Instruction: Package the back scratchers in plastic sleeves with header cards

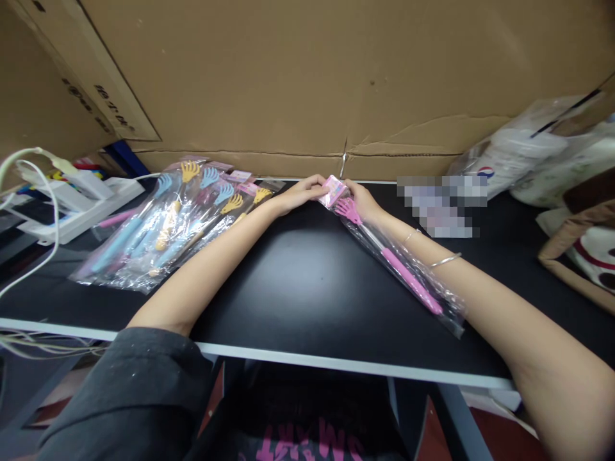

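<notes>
A pink hand-shaped back scratcher in a clear plastic bag slants down towards the right, its bag lying along my right forearm. At its top is a pink printed header card. My left hand pinches the card's left side, fingers closed. My right hand is closed at the card's right edge, its fingertips partly hidden behind the card. Just above the card, a thin metal hook sticks out in front of the cardboard. To the left lies a pile of bagged back scratchers in blue, yellow and pink.
A tall cardboard wall backs the black desk. A white power strip with cables lies at the left. On the right stand a bagged drink cup with a straw, a blurred-out item and a cloth bag.
</notes>
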`<state>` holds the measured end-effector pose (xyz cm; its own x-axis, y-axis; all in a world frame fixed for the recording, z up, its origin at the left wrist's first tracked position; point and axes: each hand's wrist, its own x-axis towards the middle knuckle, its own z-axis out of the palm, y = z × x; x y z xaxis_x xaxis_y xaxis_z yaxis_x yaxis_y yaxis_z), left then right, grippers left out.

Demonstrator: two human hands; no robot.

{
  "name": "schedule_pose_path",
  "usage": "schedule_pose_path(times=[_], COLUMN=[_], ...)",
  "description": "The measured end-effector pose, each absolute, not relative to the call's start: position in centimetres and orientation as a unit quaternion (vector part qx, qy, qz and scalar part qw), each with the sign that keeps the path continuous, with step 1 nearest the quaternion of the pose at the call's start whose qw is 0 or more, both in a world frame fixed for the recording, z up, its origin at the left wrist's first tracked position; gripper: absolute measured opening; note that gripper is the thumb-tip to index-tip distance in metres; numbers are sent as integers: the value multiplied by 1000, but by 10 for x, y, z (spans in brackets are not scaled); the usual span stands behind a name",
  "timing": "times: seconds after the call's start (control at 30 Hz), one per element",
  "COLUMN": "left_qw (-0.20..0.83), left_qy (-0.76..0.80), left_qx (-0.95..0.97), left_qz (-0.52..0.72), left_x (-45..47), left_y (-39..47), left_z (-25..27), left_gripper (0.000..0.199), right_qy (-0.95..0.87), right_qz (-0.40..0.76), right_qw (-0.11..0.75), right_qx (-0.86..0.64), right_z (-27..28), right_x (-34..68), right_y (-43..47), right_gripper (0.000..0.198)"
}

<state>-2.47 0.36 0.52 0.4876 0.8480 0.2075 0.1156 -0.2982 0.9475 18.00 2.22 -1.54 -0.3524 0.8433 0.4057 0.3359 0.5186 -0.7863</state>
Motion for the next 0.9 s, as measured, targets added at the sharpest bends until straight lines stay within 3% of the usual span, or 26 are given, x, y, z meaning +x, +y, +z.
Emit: schedule_pose_path(times=[0.13,0.3,0.47,0.73,0.9], left_qw=[492,454,413,297,337], left_qy=[363,383,374,377,354], left_qx=[684,692,718,767,771], left_qz=[398,410,417,425,409], left_x=[-23,-22,-20,-21,-21], left_y=[6,8,13,12,16], left_z=[4,6,-1,-10,-13], left_gripper=[22,14,13,28,22], right_qy=[-750,-754,-751,-753,-725], right_qz=[319,292,288,279,282], right_qw=[428,430,444,443,463], right_qx=[-391,-403,-395,-398,-425], right_z=[-13,-11,-10,-10,-12], right_x=[179,179,179,180,182], right_y=[17,15,15,14,16], right_gripper=[28,8,14,24,17])
